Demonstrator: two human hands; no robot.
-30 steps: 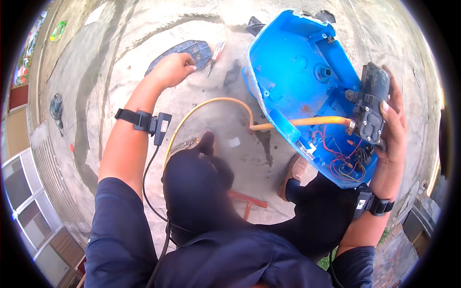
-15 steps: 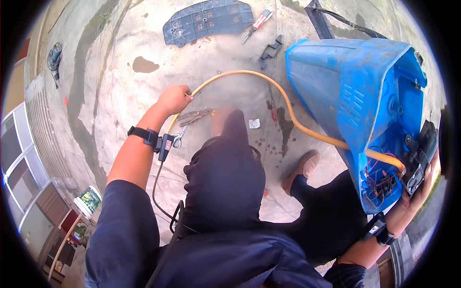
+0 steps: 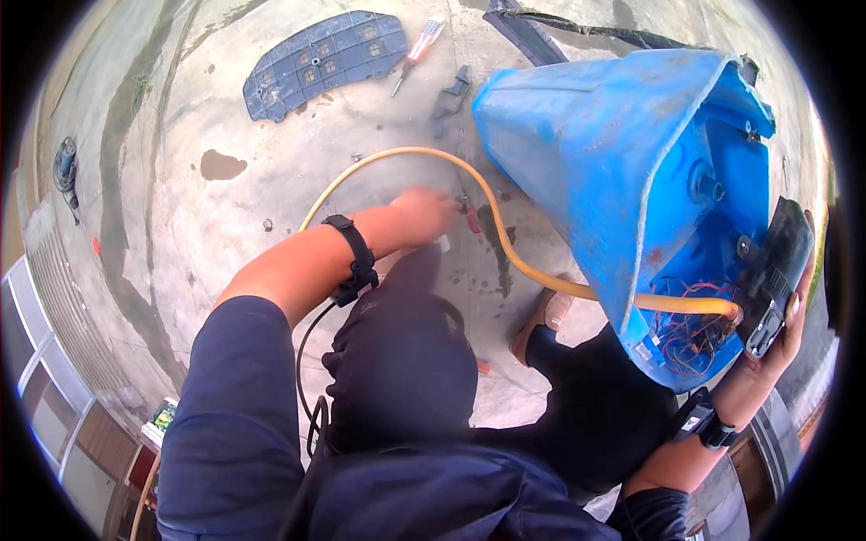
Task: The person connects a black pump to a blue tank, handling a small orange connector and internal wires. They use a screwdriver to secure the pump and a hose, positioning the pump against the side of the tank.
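Observation:
A large blue plastic housing (image 3: 568, 135) lies on its side at my right, with thin coloured wires (image 3: 695, 338) bunched inside its open end. My right hand (image 3: 787, 335) is closed around a black plastic part (image 3: 769, 279) at that opening. A yellow hose (image 3: 532, 272) runs from this part out of the housing and arcs over the floor beyond my left arm. My left hand (image 3: 426, 216) is smeared by motion above the floor, off the hose. Just right of it lies a screwdriver with a red handle (image 3: 472, 216).
A dark ribbed plastic panel (image 3: 329, 61), a second screwdriver (image 3: 421, 50) and a dark bracket (image 3: 451, 93) lie on the concrete at the far side. A long black bar (image 3: 528, 34) rests behind the housing. Another tool (image 3: 66, 176) is at the far left.
My left hand has let go of the yellow hose and moved right, toward the red-handled screwdriver. My right hand keeps hold of the black part. The view has shifted rightward.

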